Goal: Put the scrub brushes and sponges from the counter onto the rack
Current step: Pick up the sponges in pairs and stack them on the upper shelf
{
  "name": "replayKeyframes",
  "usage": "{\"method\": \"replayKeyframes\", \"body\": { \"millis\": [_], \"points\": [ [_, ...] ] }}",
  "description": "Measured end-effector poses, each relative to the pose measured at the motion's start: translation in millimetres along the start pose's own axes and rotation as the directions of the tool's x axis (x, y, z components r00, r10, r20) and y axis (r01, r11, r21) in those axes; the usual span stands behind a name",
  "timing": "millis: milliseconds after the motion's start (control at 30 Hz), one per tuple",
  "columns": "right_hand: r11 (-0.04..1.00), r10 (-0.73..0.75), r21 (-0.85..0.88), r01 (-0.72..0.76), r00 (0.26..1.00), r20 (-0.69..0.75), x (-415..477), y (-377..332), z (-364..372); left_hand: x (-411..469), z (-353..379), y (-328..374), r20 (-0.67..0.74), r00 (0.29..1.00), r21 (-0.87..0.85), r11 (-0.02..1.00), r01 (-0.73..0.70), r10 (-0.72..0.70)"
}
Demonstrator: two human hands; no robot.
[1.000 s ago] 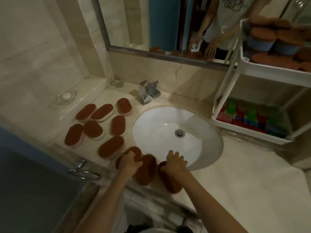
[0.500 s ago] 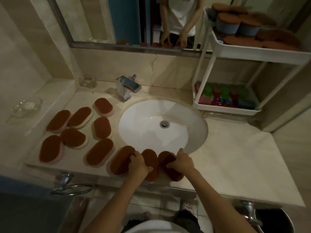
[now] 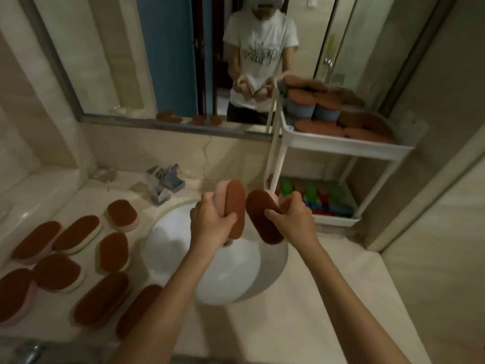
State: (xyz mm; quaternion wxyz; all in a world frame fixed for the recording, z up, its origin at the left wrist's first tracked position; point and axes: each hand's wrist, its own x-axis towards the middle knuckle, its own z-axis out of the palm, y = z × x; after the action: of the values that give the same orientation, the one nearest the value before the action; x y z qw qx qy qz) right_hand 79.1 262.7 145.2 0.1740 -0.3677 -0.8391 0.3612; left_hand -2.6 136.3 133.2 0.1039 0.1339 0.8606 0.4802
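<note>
My left hand (image 3: 210,224) grips a brown-topped oval sponge with a pink base (image 3: 235,206), held on edge above the sink. My right hand (image 3: 291,219) grips a second brown-topped sponge (image 3: 262,219) beside it, tilted. Both are lifted off the counter, left of the white two-tier rack (image 3: 349,148). The rack's top shelf holds several brown-topped sponges (image 3: 362,127). Its lower shelf holds colourful scrub pads (image 3: 312,193). Several more brown sponges (image 3: 76,258) lie on the counter left of the sink.
A round white sink (image 3: 228,271) sits below my hands, with a chrome faucet (image 3: 164,185) behind it. A mirror (image 3: 170,56) covers the wall. A glass dish (image 3: 103,174) stands in the back left corner. Beige counter (image 3: 328,298) stretches right of the sink.
Both hands picked a sponge each off the counter's front edge and raised them above the sink, toward the rack. The camera tilted up.
</note>
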Motion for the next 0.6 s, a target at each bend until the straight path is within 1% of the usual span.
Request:
{"method": "replayKeyframes", "body": {
  "millis": [133,233,267,333,400,533,600],
  "points": [
    [0.99,-0.125,0.05,0.134,0.98,-0.154,31,-26,-55,23,3,68,-0.088,0.985,-0.061,0.986,-0.155,0.15],
    [0.964,-0.238,0.058,0.259,0.94,-0.243,57,-43,-94,44,8,119,-0.124,0.961,-0.1,0.96,-0.261,0.248],
    [0.958,-0.253,0.062,0.279,0.93,-0.268,68,-49,-108,49,9,137,-0.124,0.952,-0.123,0.948,-0.294,0.279],
    [0.952,-0.231,0.122,0.281,0.92,-0.316,97,-58,-140,65,18,180,-0.121,0.934,-0.176,0.918,-0.355,0.337],
    [0.949,-0.161,0.215,0.232,0.939,-0.303,118,-61,-154,79,23,201,-0.108,0.934,-0.205,0.912,-0.356,0.34],
    [0.908,-0.008,0.399,0.129,0.957,-0.29,164,-49,-183,115,50,231,-0.005,0.962,-0.279,0.923,-0.265,0.274],
    [0.89,0.076,0.451,0.067,0.954,-0.291,192,-39,-198,136,64,246,0.049,0.966,-0.309,0.923,-0.227,0.254]
  ]
}}
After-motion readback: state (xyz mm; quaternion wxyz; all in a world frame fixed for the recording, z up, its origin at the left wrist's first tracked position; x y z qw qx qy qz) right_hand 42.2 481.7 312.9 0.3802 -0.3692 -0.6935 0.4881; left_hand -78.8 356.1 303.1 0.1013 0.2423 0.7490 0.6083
